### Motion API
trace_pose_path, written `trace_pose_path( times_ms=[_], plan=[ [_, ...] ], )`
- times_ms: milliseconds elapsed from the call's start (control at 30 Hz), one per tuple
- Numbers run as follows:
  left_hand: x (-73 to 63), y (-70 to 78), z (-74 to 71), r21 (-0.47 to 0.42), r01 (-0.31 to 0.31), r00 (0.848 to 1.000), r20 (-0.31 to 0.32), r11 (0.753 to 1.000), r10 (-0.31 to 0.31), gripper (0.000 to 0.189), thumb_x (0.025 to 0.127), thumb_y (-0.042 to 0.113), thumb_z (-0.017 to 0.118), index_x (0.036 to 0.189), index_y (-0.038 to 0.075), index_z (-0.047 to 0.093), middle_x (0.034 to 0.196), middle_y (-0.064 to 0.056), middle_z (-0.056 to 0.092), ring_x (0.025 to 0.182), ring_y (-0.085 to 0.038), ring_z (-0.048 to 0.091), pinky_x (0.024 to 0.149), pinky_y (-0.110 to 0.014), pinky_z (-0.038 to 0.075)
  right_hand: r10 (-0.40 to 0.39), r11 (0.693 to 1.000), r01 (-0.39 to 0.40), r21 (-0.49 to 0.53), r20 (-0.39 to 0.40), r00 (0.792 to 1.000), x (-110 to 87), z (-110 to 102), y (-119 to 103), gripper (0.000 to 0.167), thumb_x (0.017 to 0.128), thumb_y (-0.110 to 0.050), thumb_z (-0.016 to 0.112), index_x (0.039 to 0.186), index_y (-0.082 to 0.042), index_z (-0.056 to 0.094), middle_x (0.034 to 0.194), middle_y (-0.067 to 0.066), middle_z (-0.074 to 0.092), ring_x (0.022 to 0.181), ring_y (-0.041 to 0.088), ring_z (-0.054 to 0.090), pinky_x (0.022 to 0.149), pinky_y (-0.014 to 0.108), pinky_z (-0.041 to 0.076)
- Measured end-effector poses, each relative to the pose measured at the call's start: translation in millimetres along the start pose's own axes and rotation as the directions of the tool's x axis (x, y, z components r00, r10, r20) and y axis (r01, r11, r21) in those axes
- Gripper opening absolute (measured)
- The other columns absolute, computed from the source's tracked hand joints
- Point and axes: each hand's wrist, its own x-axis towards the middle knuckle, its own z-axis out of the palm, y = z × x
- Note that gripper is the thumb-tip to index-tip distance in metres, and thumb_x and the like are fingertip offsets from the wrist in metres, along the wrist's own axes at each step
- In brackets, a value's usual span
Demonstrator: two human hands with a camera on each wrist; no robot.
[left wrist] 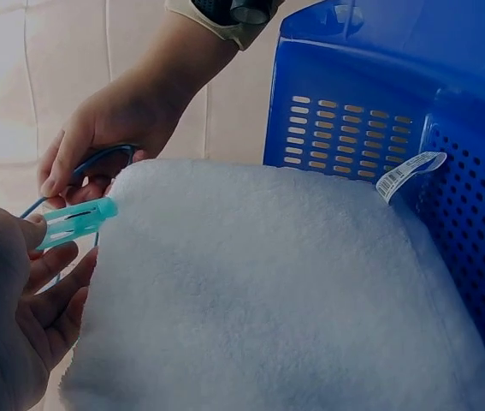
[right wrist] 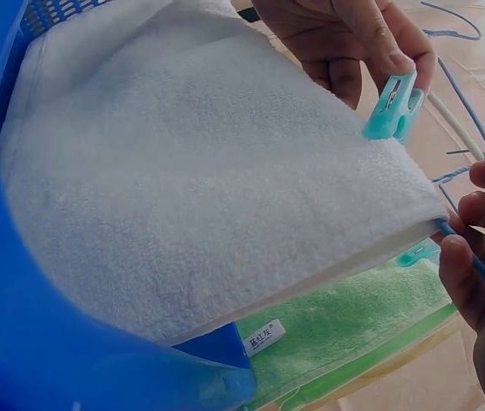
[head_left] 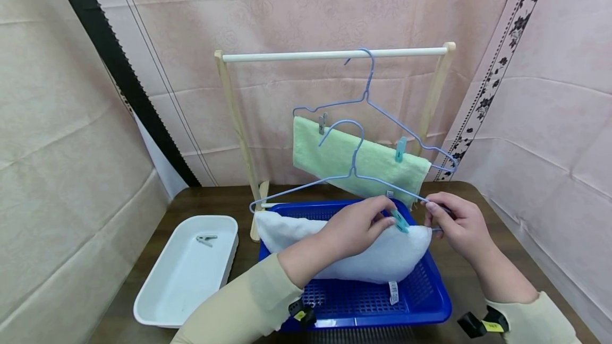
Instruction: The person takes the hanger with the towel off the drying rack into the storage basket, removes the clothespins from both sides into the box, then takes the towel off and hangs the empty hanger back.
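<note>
A white towel is folded over the lower bar of a blue wire hanger, its body hanging into the blue basket. My left hand pinches a teal clothespin between thumb and fingers. In the right wrist view that clothespin sits at the towel's top edge. My right hand grips the right end of the hanger, beside the towel's corner. The left wrist view shows the towel close below both hands, with the right hand at the far side.
Behind, a green towel hangs on another blue hanger from the rack's white rod, held by a grey clothespin and a teal one. At left on the table stands a white tray with a grey clothespin in it.
</note>
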Motion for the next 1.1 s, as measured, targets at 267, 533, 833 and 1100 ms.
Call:
trace_pose_path(
  times_ms=[267, 533, 833, 1100],
  plan=[
    [-3.0, -0.2, -3.4, -0.064, 0.024, 0.999, -0.027, 0.998, -0.025, 0.027, 0.104, 0.039, 0.047, 0.124, 0.022, 0.056, 0.102, 0.013, 0.063, 0.085, 0.006, 0.059, 0.067, -0.016, 0.049, -0.009, 1.0, 0.009, 0.014, -0.006, 1.0, -0.2, 1, 1, 0.026, 0.088, 0.022, 0.056, 0.098, 0.0, 0.064, 0.068, 0.006, 0.06, 0.05, 0.011, 0.053, 0.041, 0.021, 0.047],
    [-6.0, -1.6, -6.2, -0.04, 0.045, 0.999, -0.029, 0.998, -0.046, 0.029, 0.104, 0.038, 0.048, 0.127, 0.022, 0.054, 0.103, 0.012, 0.064, 0.087, 0.004, 0.06, 0.068, -0.016, 0.049, -0.01, 1.0, 0.01, 0.011, -0.01, 1.0, 0.2, 2, 0, 0.026, 0.088, 0.021, 0.055, 0.097, -0.002, 0.064, 0.067, 0.006, 0.06, 0.049, 0.013, 0.053, 0.04, 0.024, 0.047],
    [-10.9, -1.0, -9.7, -0.035, 0.108, 0.993, -0.032, 0.993, -0.109, 0.041, 0.104, 0.041, 0.046, 0.141, 0.023, 0.05, 0.112, 0.009, 0.066, 0.095, -0.001, 0.062, 0.075, -0.02, 0.052, -0.015, 1.0, 0.015, 0.012, -0.008, 1.0, 0.8, 2, 0, 0.026, 0.088, 0.022, 0.055, 0.097, -0.001, 0.064, 0.068, 0.007, 0.06, 0.049, 0.014, 0.053, 0.041, 0.022, 0.046],
    [-17.9, -2.6, -13.7, -0.125, 0.143, 0.986, -0.065, 0.982, -0.152, 0.041, 0.103, 0.04, 0.05, 0.144, 0.032, 0.05, 0.119, 0.015, 0.063, 0.097, 0.002, 0.06, 0.076, -0.021, 0.052, -0.009, 1.0, 0.009, 0.012, -0.008, 1.0, 1.1, 4, -1, 0.025, 0.089, 0.02, 0.055, 0.096, -0.002, 0.064, 0.067, 0.007, 0.06, 0.05, 0.012, 0.053, 0.041, 0.022, 0.046]
  ],
)
